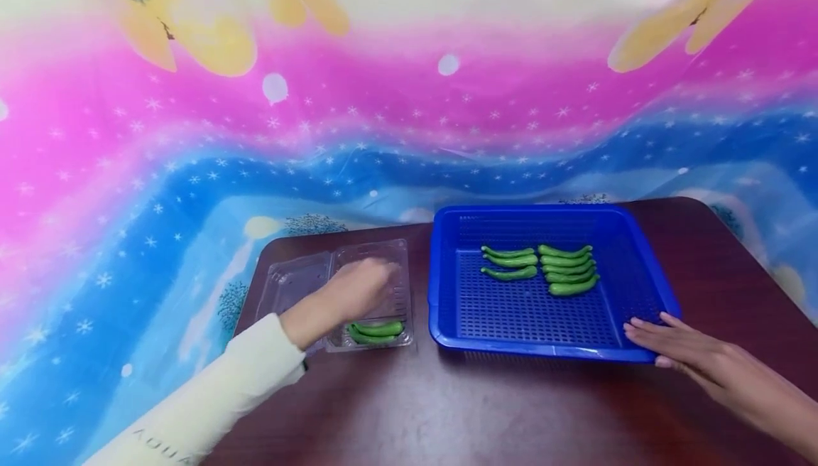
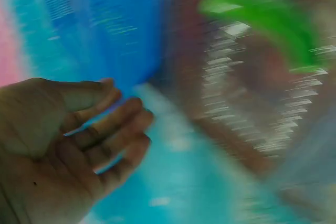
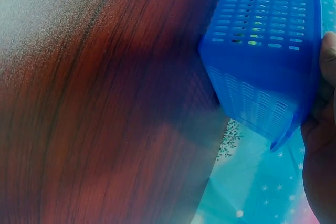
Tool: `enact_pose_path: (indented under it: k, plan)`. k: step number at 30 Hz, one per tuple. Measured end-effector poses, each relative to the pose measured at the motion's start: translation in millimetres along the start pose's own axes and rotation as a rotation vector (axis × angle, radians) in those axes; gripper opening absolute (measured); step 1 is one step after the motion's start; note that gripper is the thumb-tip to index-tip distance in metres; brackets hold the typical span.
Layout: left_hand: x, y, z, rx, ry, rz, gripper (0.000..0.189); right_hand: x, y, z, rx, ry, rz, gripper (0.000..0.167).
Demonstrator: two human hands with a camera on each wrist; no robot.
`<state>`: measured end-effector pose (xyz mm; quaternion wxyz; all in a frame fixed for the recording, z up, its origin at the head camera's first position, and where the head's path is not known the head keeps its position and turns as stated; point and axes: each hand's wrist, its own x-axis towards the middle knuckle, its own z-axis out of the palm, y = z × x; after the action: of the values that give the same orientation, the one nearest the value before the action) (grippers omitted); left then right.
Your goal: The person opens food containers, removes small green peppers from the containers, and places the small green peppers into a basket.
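Note:
My left hand (image 1: 361, 288) is above a clear plastic clamshell box (image 1: 401, 249) on the table. In the left wrist view its fingers are loosely bent, with nothing visible in the palm. Two green chili peppers (image 1: 377, 332) lie in the near part of the box, just below that hand. My right hand (image 1: 703, 352) holds the near right corner of a blue plastic basket (image 1: 556, 350), fingers over the rim and thumb by its outer side. Inside the basket several green peppers (image 1: 571, 269) lie side by side in two columns, the right one longer.
The dark reddish-brown table (image 1: 396, 409) has rounded far corners. The box's open lid (image 1: 297, 278) lies flat to the left, near the table's left edge. A colourful cloth (image 1: 383, 118) with snowflakes hangs behind the table.

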<state>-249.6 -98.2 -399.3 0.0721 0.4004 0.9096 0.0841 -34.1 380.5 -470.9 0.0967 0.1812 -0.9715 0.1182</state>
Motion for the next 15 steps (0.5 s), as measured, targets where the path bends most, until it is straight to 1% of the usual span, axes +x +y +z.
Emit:
enact_pose_path:
  k: [2, 3, 5, 7, 9, 11, 13, 15]
  plan:
    - [-16.8, -13.3, 19.6, -0.052, -0.037, -0.022, 0.013, 0.2, 0, 0, -0.002, -0.003, 0.000, 0.073]
    - [-23.3, -18.7, 29.6, -0.068, -0.042, -0.018, 0.013, 0.1, 0, 0, 0.002, 0.001, -0.002, 0.073]
    - [-32.8, -27.1, 48.1, -0.070, -0.030, 0.003, 0.010, -0.8, 1, 0, 0.011, -0.003, -0.004, 0.072]
    - [-37.1, -32.1, 61.9, -0.064, 0.005, 0.026, 0.012, -1.0, 2, -1, 0.001, -0.007, -0.004, 0.072]
    - [-36.6, -34.4, 70.9, -0.081, 0.033, 0.032, 0.014, -0.8, 3, -2, -0.009, -0.008, -0.004, 0.075]
    - [-33.8, -35.2, 75.6, -0.108, 0.040, 0.024, 0.014, -0.1, 3, -2, -0.014, -0.009, -0.009, 0.077]
    - [-31.0, -35.0, 77.3, -0.132, 0.021, 0.008, 0.012, 1.2, 2, -1, -0.002, -0.002, -0.014, 0.076]
    - [-30.6, -34.7, 77.7, -0.131, -0.012, -0.012, 0.010, 2.4, 1, 0, 0.008, -0.008, -0.017, 0.075]
